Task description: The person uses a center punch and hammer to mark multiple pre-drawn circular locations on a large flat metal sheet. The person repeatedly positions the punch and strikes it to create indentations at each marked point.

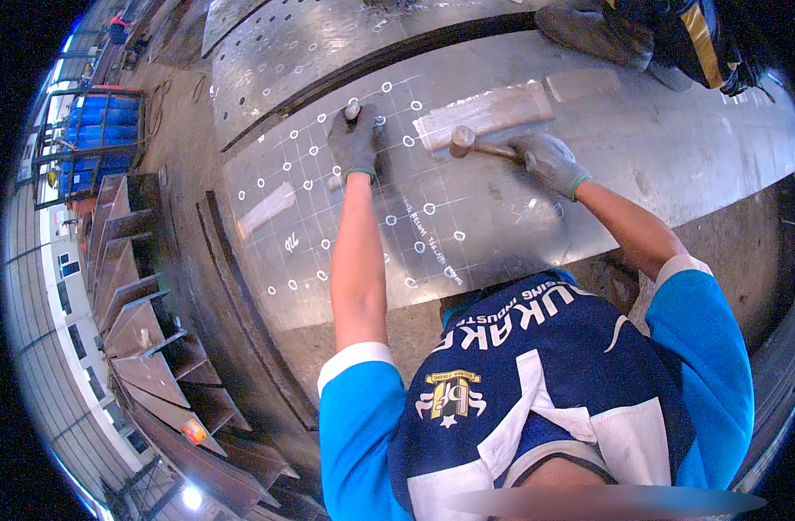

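A large grey steel plate (pixel 493 226) lies in front of me, marked with chalk grid lines and several small white circles. My left hand (pixel 355 149), in a grey glove, is closed around a metal punch (pixel 352 110) over the far part of the grid. Only the punch's round top end shows; its tip is hidden by the hand. My right hand (pixel 549 162), also gloved, grips the handle of a hammer (pixel 463 141). The hammer's head points left, apart from the punch, above a pale smeared strip on the plate.
Beyond a dark gap lies another steel plate (pixel 276 52) with drilled holes. At the far right, another person's boot (pixel 597 36) rests on the plate. Steel beams (pixel 141 334) are stacked at the left, and blue cylinders (pixel 102 126) stand in a rack behind them.
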`<state>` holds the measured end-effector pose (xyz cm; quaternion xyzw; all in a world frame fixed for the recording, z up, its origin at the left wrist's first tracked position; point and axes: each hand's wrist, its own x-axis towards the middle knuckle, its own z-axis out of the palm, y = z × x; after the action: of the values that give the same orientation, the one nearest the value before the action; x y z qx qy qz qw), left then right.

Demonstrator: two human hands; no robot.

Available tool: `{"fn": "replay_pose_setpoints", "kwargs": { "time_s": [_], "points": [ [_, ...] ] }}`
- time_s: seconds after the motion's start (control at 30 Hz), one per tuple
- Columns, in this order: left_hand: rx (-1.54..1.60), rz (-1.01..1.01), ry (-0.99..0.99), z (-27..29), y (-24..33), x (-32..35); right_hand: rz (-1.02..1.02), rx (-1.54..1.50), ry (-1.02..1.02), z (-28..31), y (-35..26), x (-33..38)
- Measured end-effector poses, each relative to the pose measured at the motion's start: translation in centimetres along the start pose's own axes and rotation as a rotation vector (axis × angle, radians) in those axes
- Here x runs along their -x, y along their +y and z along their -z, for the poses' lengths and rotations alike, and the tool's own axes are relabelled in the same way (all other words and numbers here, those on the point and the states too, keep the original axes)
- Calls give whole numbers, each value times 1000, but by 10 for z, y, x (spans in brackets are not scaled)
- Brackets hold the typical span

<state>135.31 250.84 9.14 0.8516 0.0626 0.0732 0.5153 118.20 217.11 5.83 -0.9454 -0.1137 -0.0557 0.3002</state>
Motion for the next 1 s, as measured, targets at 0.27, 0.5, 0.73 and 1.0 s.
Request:
{"fn": "replay_pose_setpoints", "kwargs": {
  "time_s": [0.27, 0.5, 0.73, 1.0],
  "points": [
    [-172, -91, 12, -7, -4, 0, 259, -168, 161, 55, -108, -160],
    [-155, -128, 24, -8, -6, 4, 88, -52, 93, 35, -136, -205],
    [-132, -68, 3, 6, -3, 3, -82, -56, -213, 15, -49, -133],
    [321, 144, 30, 39, -19, 34, -132, 140, -162, 8, 5, -45]
  ]
}}
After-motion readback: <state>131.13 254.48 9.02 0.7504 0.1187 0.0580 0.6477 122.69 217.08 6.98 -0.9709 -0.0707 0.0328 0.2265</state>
